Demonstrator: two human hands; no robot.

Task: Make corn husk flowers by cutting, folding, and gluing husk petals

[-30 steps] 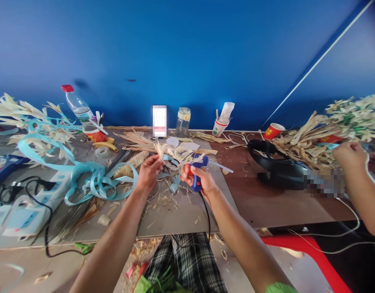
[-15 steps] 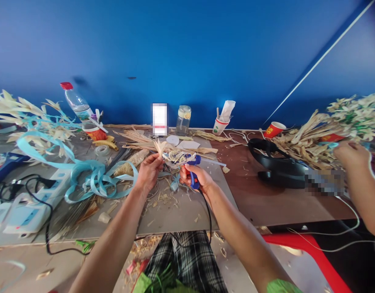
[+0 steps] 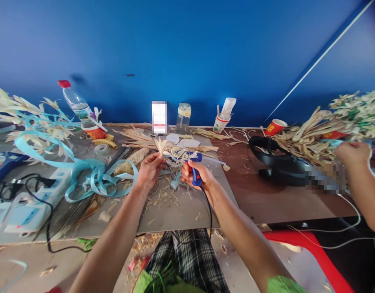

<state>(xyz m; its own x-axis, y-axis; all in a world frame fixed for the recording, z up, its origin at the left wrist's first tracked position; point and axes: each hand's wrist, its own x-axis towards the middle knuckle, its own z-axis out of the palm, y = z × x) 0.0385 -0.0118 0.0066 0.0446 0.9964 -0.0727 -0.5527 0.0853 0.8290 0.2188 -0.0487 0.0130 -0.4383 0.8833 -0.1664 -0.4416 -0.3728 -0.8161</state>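
My left hand (image 3: 149,171) is closed around the base of a small straw flower (image 3: 172,151) made of pale dried husk strips, held just above the grey board (image 3: 181,211). My right hand (image 3: 195,176) grips a blue hot glue gun (image 3: 196,167), whose nozzle points left into the flower's curled strips. The gun's black cord (image 3: 209,211) hangs down toward my lap. Both hands are close together at the middle of the board.
Light blue ribbon (image 3: 92,177) and a white power strip (image 3: 31,211) lie at the left. A water bottle (image 3: 75,102), a glass jar (image 3: 183,118) and paper cups (image 3: 219,123) stand along the back. Another person's hand (image 3: 354,154) works dried husks (image 3: 312,138) at the right, beside a black device (image 3: 279,165).
The glue gun has swung in closer to the straw flower, its nozzle now among the strips. My left hand has barely moved. The other person's hand shifted slightly.
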